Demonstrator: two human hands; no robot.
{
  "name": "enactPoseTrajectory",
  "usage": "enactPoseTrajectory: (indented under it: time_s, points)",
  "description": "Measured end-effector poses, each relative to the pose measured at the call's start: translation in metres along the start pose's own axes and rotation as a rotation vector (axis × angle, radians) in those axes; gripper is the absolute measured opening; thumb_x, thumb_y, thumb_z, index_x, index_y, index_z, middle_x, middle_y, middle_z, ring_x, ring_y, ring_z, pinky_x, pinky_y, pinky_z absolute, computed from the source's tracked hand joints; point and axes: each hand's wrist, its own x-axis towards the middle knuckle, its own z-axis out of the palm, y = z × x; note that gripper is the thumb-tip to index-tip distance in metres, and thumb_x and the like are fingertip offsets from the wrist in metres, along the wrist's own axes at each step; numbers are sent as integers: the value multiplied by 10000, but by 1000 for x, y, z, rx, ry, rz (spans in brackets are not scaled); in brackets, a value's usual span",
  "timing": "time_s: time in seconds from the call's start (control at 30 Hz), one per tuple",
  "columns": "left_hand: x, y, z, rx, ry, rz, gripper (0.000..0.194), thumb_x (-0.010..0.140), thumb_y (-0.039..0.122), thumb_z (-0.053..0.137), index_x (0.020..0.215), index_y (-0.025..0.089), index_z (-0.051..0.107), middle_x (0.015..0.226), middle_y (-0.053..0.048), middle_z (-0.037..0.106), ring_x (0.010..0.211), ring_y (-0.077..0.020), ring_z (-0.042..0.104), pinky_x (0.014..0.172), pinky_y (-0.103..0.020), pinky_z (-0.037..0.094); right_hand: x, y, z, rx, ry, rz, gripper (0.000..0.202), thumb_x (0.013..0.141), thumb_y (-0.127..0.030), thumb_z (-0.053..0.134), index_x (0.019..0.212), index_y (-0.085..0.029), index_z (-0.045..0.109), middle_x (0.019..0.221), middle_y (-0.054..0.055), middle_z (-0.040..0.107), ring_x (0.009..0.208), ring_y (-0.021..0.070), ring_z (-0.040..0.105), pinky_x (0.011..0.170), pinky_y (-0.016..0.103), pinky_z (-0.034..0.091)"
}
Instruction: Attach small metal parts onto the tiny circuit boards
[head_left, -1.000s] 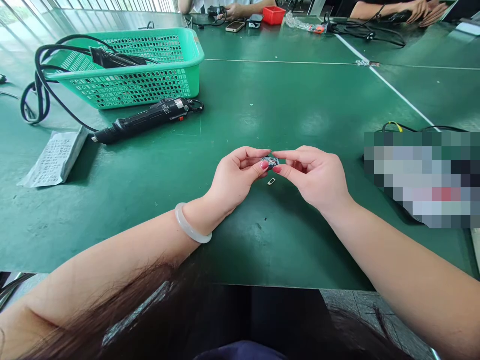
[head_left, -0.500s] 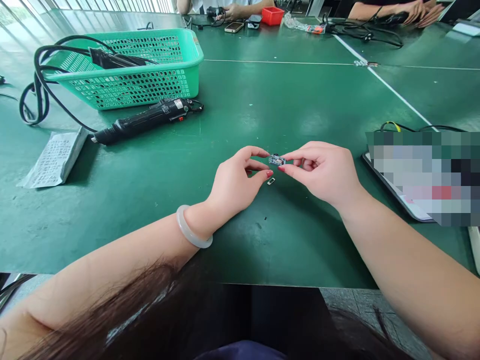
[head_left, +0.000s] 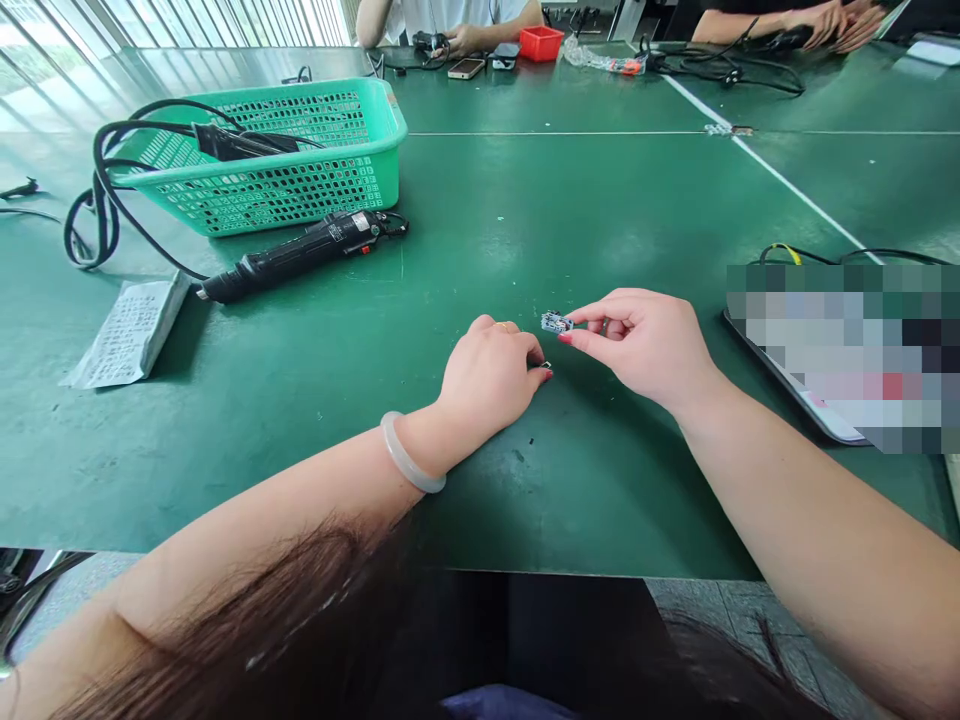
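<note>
My right hand (head_left: 645,345) pinches a small grey electronic part (head_left: 556,322), perhaps a little circuit board, by its right end between thumb and forefinger. The part is held just above the green table. Lower and to its left, my left hand (head_left: 489,378) rests at the tabletop with the fingers curled. Its thumb and forefinger close on a tiny metal frame (head_left: 547,365), of which only the far end shows past the fingertips. A pale bangle (head_left: 411,455) circles my left wrist.
A green plastic basket (head_left: 300,165) holds cables and a black tool. In front of it lie a black electric screwdriver (head_left: 300,255) and a folded written paper (head_left: 131,330). On the right sits a blurred-out tray-like item (head_left: 795,400). Two people sit across the table (head_left: 465,480).
My left hand has moved away from the electronic part, down to the tiny metal frame on the table, and closed on it. My right hand keeps the part nearly in place.
</note>
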Motion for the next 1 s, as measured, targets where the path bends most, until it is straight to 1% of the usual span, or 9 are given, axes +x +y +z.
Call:
enactPoseTrajectory:
  time_s: [0.13,0.23,0.33,0.47,0.6,0.67,0.77,0.87,1.0]
  points:
    - [2,-2,4,32,1,58,144,909,258,670,858,171,773,902,-85,739,950,-258,574,837,-376,448,-1,1,2,11,6,-41,199,798,-443,763,812,-253,821,655,7,633,530,125,457,529,313,372]
    - [2,-5,3,7,3,83,139,919,229,650,836,173,747,866,-69,725,916,-237,573,852,-364,446,-1,1,2,14,4,-45,214,808,-455,755,805,-252,822,660,9,638,526,122,452,523,311,364]
    - [0,-5,-3,-43,13,56,123,931,206,625,844,178,708,812,-50,699,882,-224,579,842,-354,444,0,1,2,13,-15,-36,223,803,-465,763,804,-249,822,661,10,640,524,121,461,524,311,372]
    - [-2,-4,-10,-114,23,2,107,926,176,613,830,183,659,792,-27,677,788,-189,573,753,-316,424,0,1,2,12,-44,-17,194,792,-437,779,820,-251,826,669,7,644,509,114,451,516,310,369]
    - [-3,-4,-14,-96,111,29,106,923,179,625,828,183,670,787,-25,688,763,-174,571,716,-294,405,-1,0,3,6,-68,-47,173,796,-417,781,835,-257,831,648,6,640,532,125,484,525,306,373]
    - [-2,-7,-14,-68,189,55,83,924,195,635,883,195,707,796,-27,704,780,-178,586,726,-294,414,-2,-2,3,0,-78,-70,172,804,-420,776,843,-261,831,650,8,642,546,132,494,525,305,369]
    - [1,-12,-14,-37,277,85,114,922,217,649,960,225,756,806,-30,732,806,-189,614,763,-307,443,-4,-4,4,-13,-90,-93,127,800,-377,784,848,-269,831,661,7,646,556,135,494,524,305,365]
    - [2,-15,-13,-27,285,129,151,921,187,634,916,230,779,829,-40,759,829,-195,634,797,-316,467,-5,-5,5,-20,-99,-116,96,796,-332,788,855,-269,829,677,8,654,569,138,502,529,305,374]
    - [1,-16,-11,-10,277,195,226,923,121,578,891,221,778,874,-39,777,851,-188,636,818,-317,480,-7,-7,8,-37,-102,-141,100,815,-333,774,870,-267,824,701,13,667,591,146,522,540,309,385]
